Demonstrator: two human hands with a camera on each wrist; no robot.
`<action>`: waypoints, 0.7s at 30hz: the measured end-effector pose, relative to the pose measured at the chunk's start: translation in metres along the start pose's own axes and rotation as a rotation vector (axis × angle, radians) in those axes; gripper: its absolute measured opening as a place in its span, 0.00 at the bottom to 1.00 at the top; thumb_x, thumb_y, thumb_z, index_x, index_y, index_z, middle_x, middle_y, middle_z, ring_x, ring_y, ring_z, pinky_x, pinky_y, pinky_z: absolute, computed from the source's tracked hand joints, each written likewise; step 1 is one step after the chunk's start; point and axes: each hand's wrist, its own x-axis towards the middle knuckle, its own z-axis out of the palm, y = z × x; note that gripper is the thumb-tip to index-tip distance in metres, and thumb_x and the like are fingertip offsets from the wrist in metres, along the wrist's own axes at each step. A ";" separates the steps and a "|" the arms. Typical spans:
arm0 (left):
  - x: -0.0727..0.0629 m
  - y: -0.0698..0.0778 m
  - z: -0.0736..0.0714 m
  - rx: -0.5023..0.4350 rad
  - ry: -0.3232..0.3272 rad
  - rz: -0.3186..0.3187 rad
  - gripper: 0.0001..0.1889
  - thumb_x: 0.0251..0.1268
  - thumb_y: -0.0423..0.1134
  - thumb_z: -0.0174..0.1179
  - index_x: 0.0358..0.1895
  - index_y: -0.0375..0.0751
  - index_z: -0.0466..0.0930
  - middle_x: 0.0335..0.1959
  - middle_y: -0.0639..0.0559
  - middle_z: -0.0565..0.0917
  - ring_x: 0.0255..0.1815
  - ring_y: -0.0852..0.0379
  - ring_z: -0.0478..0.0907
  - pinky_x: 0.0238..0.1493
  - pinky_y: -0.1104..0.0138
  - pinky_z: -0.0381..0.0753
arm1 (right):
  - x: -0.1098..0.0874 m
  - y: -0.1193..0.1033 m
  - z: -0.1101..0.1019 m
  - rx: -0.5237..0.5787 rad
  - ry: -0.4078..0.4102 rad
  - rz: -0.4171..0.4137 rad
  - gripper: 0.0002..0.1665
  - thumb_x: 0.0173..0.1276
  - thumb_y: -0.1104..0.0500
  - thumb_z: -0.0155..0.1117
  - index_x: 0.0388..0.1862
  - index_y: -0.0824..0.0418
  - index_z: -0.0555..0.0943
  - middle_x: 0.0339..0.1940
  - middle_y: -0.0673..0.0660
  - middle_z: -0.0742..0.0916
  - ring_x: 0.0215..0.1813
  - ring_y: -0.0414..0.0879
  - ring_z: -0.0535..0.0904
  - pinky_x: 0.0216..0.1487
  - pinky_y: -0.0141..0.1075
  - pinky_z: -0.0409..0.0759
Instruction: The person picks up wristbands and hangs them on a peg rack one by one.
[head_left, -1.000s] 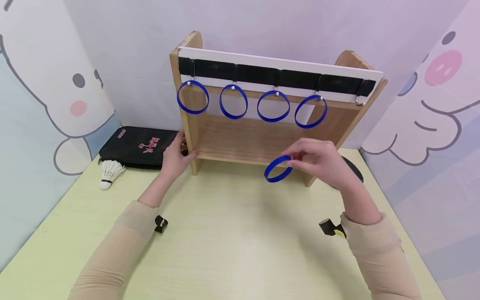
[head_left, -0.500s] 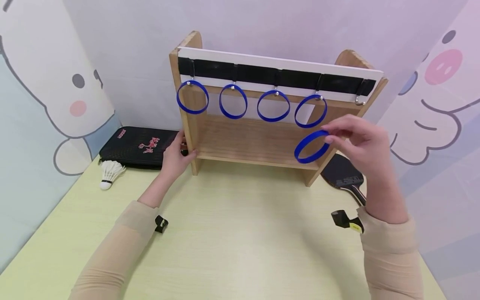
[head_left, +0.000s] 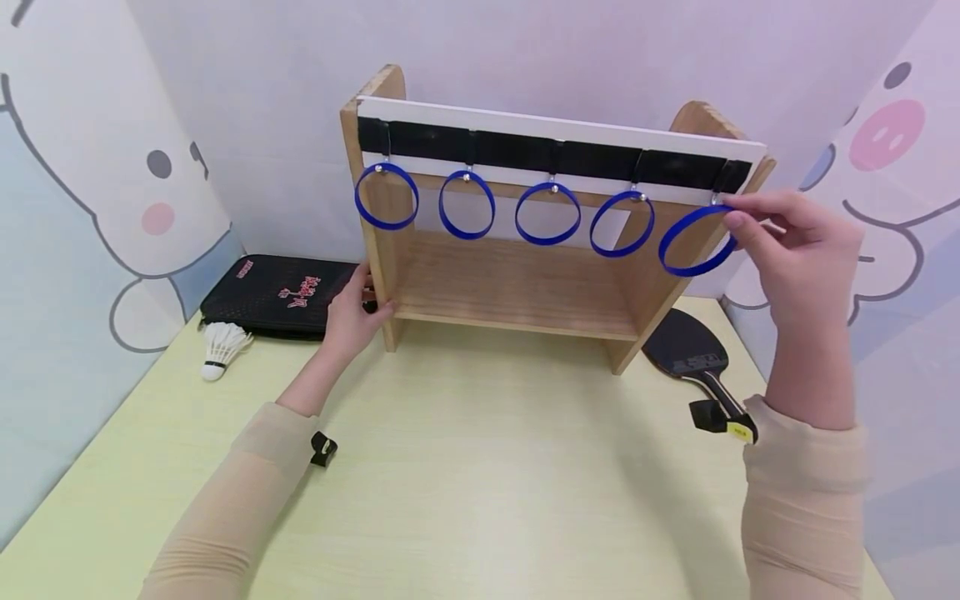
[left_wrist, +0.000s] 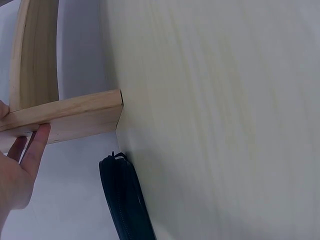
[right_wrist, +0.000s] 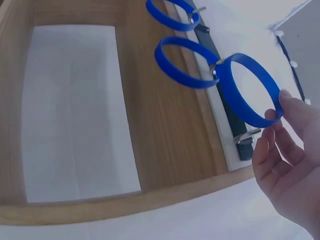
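Observation:
My right hand (head_left: 810, 258) pinches a blue ring (head_left: 686, 271) by its edge between thumb and fingers. In the right wrist view this ring is close beside the end metal hook (right_wrist: 247, 136), which has nothing hanging on it there. Several more blue rings (head_left: 547, 241) hang in a row from the other hooks along the black strip on a white board (head_left: 555, 127). That board spans the top front of a wooden shelf (head_left: 517, 279). My left hand (head_left: 348, 321) grips the shelf's left side panel (left_wrist: 85, 112), thumb on one face and fingers on the other.
A black zippered case (head_left: 270, 296) lies behind the left hand, with a shuttlecock (head_left: 221, 350) in front of it. On the right, a table tennis bat (head_left: 686, 342) lies beside the shelf, near the right forearm. Walls with cartoon prints enclose the pale table (head_left: 480, 467).
My right hand has carried the blue ring up and to the right, from in front of the shelf's lower board to the rightmost hook. The left hand has stayed on the side panel.

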 end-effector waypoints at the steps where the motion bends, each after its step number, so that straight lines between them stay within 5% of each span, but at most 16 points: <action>1: 0.000 0.000 0.000 -0.002 -0.001 -0.003 0.39 0.60 0.33 0.62 0.73 0.47 0.53 0.55 0.37 0.75 0.49 0.40 0.79 0.43 0.48 0.82 | 0.001 0.001 -0.002 -0.006 0.021 0.018 0.13 0.54 0.74 0.67 0.38 0.82 0.81 0.32 0.57 0.88 0.36 0.46 0.80 0.39 0.25 0.80; 7: -0.001 0.000 -0.001 -0.004 -0.005 -0.012 0.40 0.59 0.34 0.62 0.73 0.48 0.53 0.56 0.37 0.75 0.49 0.40 0.78 0.43 0.49 0.82 | 0.007 0.006 -0.009 -0.042 0.111 0.131 0.15 0.53 0.69 0.71 0.40 0.78 0.83 0.31 0.56 0.87 0.35 0.44 0.79 0.37 0.23 0.79; 21: 0.000 0.000 0.001 -0.007 0.000 -0.002 0.40 0.60 0.34 0.62 0.74 0.47 0.52 0.56 0.36 0.75 0.49 0.39 0.79 0.41 0.49 0.83 | 0.001 0.020 -0.011 -0.217 0.124 0.181 0.14 0.57 0.64 0.69 0.42 0.70 0.85 0.37 0.53 0.86 0.37 0.43 0.77 0.33 0.22 0.78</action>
